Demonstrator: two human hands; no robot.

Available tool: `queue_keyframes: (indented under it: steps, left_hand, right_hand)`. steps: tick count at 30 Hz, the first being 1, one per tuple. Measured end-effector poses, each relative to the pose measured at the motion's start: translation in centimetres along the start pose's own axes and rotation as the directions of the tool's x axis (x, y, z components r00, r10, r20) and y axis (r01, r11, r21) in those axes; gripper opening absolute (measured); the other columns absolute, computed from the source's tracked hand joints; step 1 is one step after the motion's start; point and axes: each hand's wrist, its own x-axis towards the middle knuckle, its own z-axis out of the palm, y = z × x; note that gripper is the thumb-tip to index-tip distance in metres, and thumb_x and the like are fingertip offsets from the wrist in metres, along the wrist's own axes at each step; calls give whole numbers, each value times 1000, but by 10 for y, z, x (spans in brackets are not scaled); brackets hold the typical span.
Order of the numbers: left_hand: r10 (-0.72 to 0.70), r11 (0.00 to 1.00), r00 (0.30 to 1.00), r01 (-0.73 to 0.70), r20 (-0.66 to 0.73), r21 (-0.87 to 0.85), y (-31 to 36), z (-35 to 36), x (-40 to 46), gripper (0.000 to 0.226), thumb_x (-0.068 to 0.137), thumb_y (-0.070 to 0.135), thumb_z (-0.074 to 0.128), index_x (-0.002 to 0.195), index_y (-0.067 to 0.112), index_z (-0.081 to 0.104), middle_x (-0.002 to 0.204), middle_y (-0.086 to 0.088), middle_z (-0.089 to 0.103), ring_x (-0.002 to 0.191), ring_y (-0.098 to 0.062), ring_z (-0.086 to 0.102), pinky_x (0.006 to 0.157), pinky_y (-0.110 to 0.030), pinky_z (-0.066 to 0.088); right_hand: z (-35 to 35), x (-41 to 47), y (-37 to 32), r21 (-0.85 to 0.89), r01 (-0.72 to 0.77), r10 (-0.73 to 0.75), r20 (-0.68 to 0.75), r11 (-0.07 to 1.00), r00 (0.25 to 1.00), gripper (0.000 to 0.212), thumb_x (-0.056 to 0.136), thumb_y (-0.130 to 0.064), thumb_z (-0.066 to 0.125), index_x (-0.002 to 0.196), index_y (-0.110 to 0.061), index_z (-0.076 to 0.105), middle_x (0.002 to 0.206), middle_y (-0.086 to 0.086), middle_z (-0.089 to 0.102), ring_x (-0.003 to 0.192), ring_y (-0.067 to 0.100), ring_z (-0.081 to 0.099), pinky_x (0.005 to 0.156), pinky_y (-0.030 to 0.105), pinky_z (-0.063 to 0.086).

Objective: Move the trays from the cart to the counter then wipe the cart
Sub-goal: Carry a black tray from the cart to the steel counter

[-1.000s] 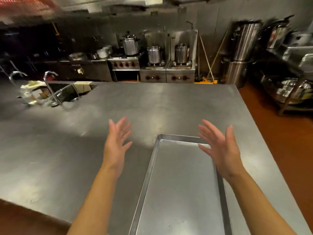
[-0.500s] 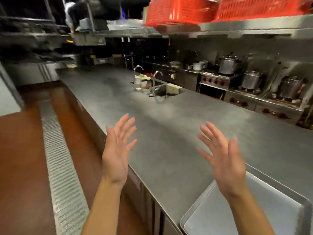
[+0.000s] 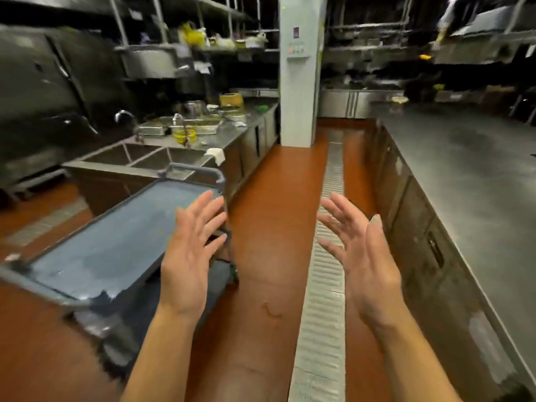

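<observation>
Here we hold our left hand point(image 3: 188, 256) and right hand point(image 3: 359, 253) up with fingers spread wide, gripping nothing. The cart point(image 3: 116, 242) stands near left, its top bare; the counter point(image 3: 470, 175) runs along the right.

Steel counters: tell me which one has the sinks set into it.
The far-left counter behind the grey cart; two basins are sunk into it. The long counter on the right shows only flat steel.
</observation>
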Motion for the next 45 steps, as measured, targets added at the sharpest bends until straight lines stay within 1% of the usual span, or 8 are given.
queue_keyframes:
  steps: [2, 5, 13, 24, 34, 39, 42, 45]
  left_hand:
    - [22, 999, 995, -18, -101, 45, 11, -51, -3, 98, 74, 91, 49, 148, 27, 50, 146, 7, 59, 135, -15, 55, 110, -48, 39]
    - [52, 994, 948, -18, -315, 109, 31, -138, -16, 78, 89, 78, 37, 145, 27, 53, 143, 9, 62, 132, -13, 57, 113, -49, 39]
    - [73, 978, 724, 84, -686, 192, 54, -291, -64, 66, 97, 69, 25, 145, 33, 53, 140, 15, 63, 131, -10, 58, 115, -51, 38]
    - [95, 954, 401, 225, -911, 198, 20, -407, -58, 66, 94, 67, 29, 144, 32, 52, 142, 13, 61, 131, -11, 58, 115, -51, 41]
    - [100, 962, 105, 246, -989, 123, 9, -535, -79, 58, 105, 56, 28, 145, 23, 53, 139, 8, 64, 129, -12, 60, 113, -54, 42]
    - [91, 970, 89, 219, -992, 109, 15, -653, -64, 65, 96, 61, 33, 145, 23, 54, 138, 8, 65, 128, -11, 61, 114, -52, 42]
    - [71, 969, 130, 226, -989, 99, 38, -720, -41, 67, 92, 64, 35, 144, 26, 54, 139, 10, 64, 129, -10, 60, 115, -51, 42]
    - [96, 963, 217, 226, -971, 146, 59, -782, -10, 71, 89, 68, 37, 144, 27, 53, 141, 10, 63, 130, -10, 59, 116, -50, 41]
  right_hand:
    - [54, 15, 15, 61, -9, 4, 74, 998, 997, 95, 80, -90, 42, 152, -27, 47, 151, -8, 55, 139, 15, 51, 117, 58, 37]
    - [149, 33, 34, 124, -53, 22, 239, 991, 971, 96, 79, -90, 44, 151, -27, 48, 149, -7, 57, 138, 16, 53, 116, 57, 38]
    - [337, 42, 82, 97, -222, 117, 616, 970, 779, 97, 76, -91, 45, 151, -30, 48, 148, -13, 56, 136, 10, 54, 114, 51, 42]
    - [501, 63, 188, -22, -415, 199, 900, 910, 389, 99, 74, -94, 43, 149, -29, 49, 148, -9, 57, 138, 13, 53, 118, 58, 36]
    - [684, 56, 246, -138, -477, 194, 979, 868, 69, 102, 74, -93, 44, 149, -24, 50, 146, -6, 60, 134, 13, 57, 113, 56, 43]
    - [802, 58, 263, -121, -425, 170, 982, 897, 79, 99, 78, -91, 42, 149, -23, 49, 146, -6, 59, 133, 11, 57, 113, 54, 44]
    - [869, 76, 259, -104, -399, 163, 980, 911, 115, 101, 76, -92, 42, 150, -24, 48, 147, -6, 58, 134, 11, 56, 113, 53, 45]
    - [924, 103, 257, -34, -380, 120, 971, 924, 205, 94, 81, -88, 41, 151, -25, 48, 148, -6, 58, 136, 14, 55, 112, 55, 45]
